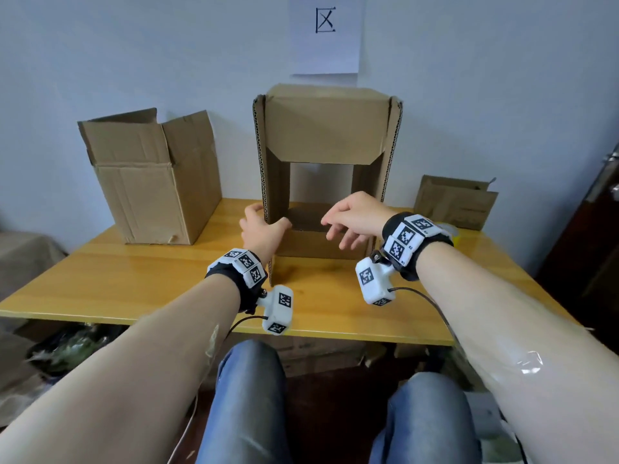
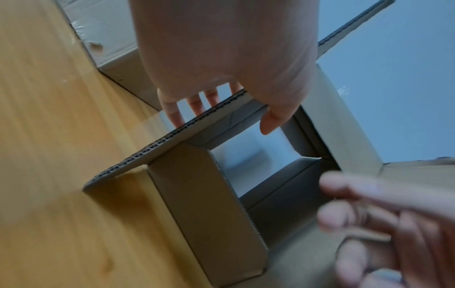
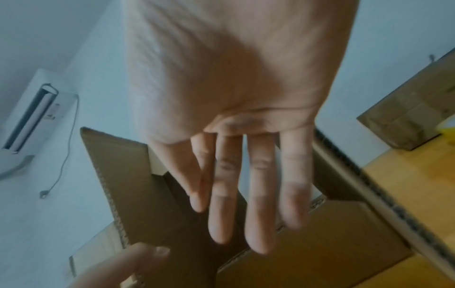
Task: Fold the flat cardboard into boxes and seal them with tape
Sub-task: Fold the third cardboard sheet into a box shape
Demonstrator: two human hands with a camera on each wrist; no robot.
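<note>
Box (image 1: 326, 128) at frame centre on table (image 1: 134, 283), open end facing viewer, wall visible through it; top flap hangs down, bottom flap lies forward. Left hand (image 1: 261, 229) grips left side flap edge, thumb inside, fingers (image 2: 172, 111) outside. Right hand (image 1: 351, 219) hovers before opening, fingers (image 3: 261, 194) straight, slightly spread, holding nothing. Second box (image 1: 154, 182) upper left, open-topped, contents unseen. Flat cardboard (image 1: 455, 202) at right.

A white sheet of paper (image 1: 324, 35) on the wall above the cardboard box bears one hand-drawn black character, 区. The white blocks on the wrist bands (image 1: 409, 236) carry black-and-white square code patterns with no legible words. No print can be read on the cardboard.
</note>
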